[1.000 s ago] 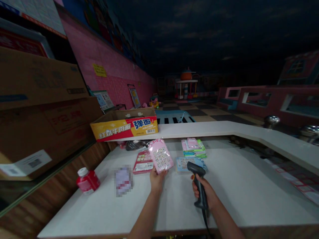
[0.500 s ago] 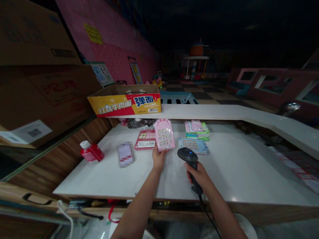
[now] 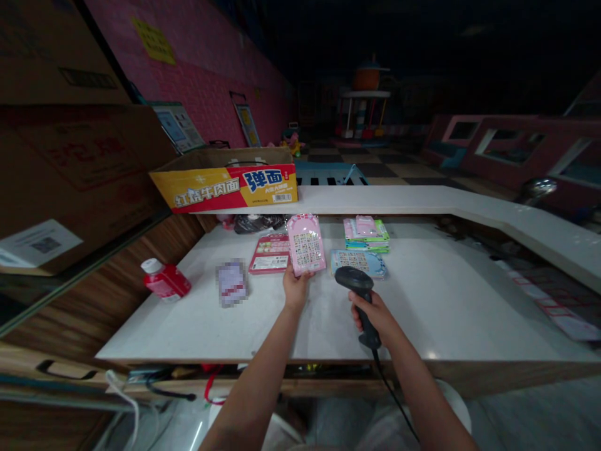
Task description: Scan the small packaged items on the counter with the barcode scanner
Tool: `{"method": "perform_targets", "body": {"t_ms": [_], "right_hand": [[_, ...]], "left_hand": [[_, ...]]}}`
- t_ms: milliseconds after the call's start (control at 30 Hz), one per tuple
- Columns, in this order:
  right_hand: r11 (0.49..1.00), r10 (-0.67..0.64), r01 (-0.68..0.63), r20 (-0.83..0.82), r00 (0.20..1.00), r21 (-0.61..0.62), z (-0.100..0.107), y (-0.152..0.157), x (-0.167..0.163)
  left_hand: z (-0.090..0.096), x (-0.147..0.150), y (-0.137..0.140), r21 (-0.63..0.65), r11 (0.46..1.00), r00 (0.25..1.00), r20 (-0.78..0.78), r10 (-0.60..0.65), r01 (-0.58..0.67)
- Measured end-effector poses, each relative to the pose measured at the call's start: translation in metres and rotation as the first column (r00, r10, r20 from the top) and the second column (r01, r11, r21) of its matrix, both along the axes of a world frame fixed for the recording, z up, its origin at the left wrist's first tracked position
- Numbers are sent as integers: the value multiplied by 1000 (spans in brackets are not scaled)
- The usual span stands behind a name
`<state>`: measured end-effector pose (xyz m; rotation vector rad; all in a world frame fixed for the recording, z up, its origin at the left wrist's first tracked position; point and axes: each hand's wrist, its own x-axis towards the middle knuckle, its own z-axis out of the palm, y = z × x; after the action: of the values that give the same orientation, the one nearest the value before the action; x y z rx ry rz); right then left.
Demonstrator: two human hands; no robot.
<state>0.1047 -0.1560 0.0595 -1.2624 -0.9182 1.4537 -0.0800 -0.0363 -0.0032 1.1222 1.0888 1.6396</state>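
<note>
My left hand [image 3: 297,289] grips the bottom edge of a pink packet [image 3: 306,244] in clear plastic, tilted up so its grid of small pictures faces me. Wrapped round the handle of a black barcode scanner [image 3: 355,282] is my right hand [image 3: 374,313]; the scanner's head points left toward the packet, and a cord runs down from its grip. Behind the scanner lies a blue packet [image 3: 359,263] with a similar grid. A stack of pink and green packets [image 3: 366,234] sits farther back. Partly behind the pink packet is a flat red package [image 3: 268,255].
A red bottle with a white cap [image 3: 166,280] and a blurred-out item [image 3: 232,283] are on the left of the white counter [image 3: 446,300]. A yellow and red carton [image 3: 225,188] stands on the raised ledge [image 3: 375,199]. Large cardboard boxes [image 3: 84,163] are stacked at far left.
The view has shifted slightly, so most things appear a little higher and to the left. The blue light on the scanner's top no longer shows. Both hands keep their holds.
</note>
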Motion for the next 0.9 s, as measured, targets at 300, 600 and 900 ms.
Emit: {"method": "perform_targets", "body": {"t_ms": [300,600,900], "right_hand": [[996,59,-80,-482,874,-24,-32,14,31],[999,30,-39,-785,619,7,-55,18,42],[1000,20,-23,-812,583,8,-56,16,39]], "left_hand": [[4,-1,-4,-42,998,991,127,-49,55],[19,-33,-2,-139,983,965,215,150,-122],[71,-103,23,-324,852,821,-539,191,-411]]}}
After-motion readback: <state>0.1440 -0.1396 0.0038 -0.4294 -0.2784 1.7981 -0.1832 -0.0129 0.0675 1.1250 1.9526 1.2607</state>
